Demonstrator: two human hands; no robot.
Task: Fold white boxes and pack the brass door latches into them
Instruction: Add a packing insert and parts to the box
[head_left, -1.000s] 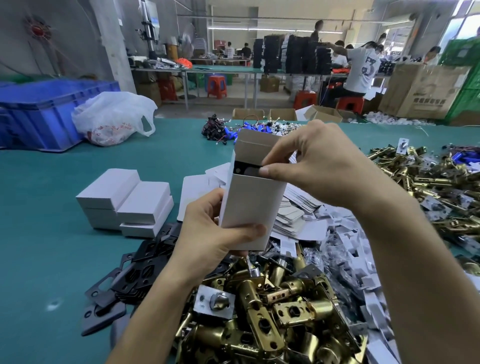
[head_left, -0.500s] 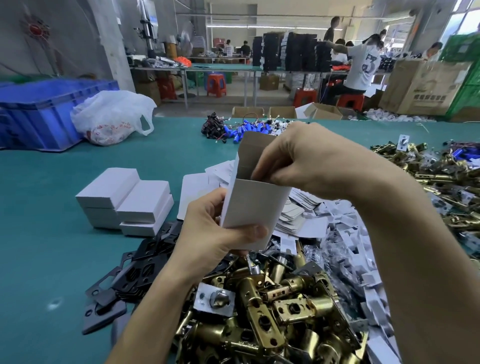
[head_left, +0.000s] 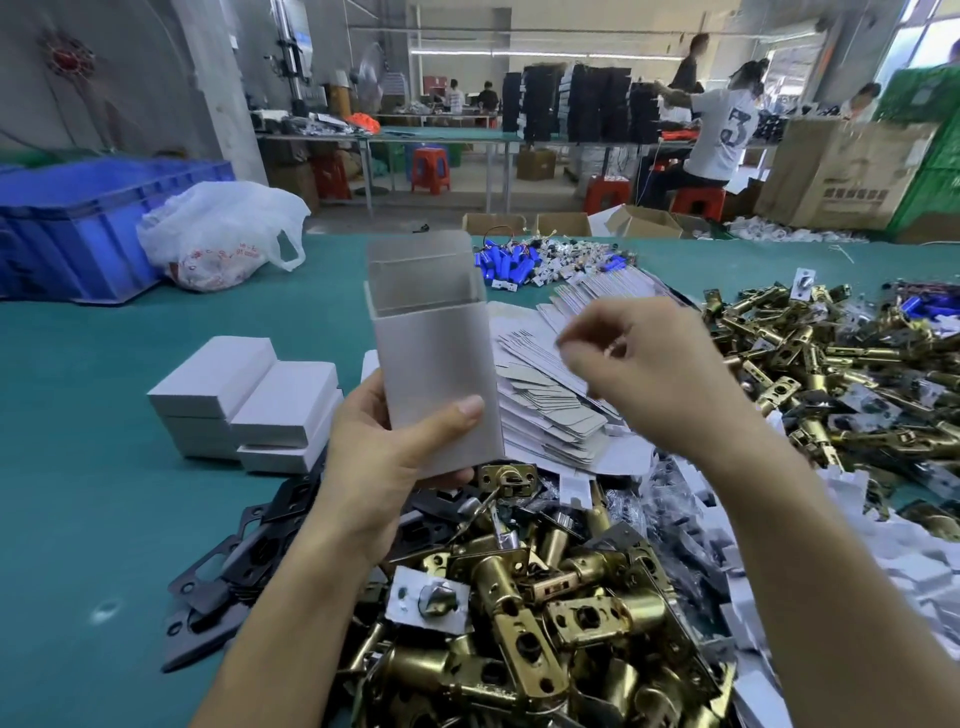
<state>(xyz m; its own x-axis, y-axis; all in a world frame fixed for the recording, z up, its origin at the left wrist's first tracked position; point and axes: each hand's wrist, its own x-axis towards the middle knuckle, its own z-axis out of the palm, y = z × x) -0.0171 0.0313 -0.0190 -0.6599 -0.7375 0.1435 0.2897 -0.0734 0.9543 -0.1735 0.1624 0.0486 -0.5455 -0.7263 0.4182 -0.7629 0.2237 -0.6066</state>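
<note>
My left hand (head_left: 387, 457) grips a white box (head_left: 434, 358) near its bottom, thumb across the front, holding it upright with the top flap open. My right hand (head_left: 644, 374) hovers to the right of the box, apart from it, fingers loosely curled; it is blurred and I see nothing in it. A heap of brass door latches (head_left: 545, 613) lies just below my hands. More latches (head_left: 831, 364) are spread at the right. A stack of flat unfolded boxes (head_left: 550, 400) lies behind my right hand. Several closed white boxes (head_left: 249, 400) sit at the left.
Black metal plates (head_left: 249, 556) lie left of the near latch heap. White card inserts (head_left: 727, 545) are scattered at the right. A blue crate (head_left: 78, 223) and a white plastic bag (head_left: 218, 239) stand at the far left of the green table (head_left: 78, 493). People work in the background.
My right hand has left the box's top opening and moved right and down, away from it. My left hand has turned the box upright and raised it a little.
</note>
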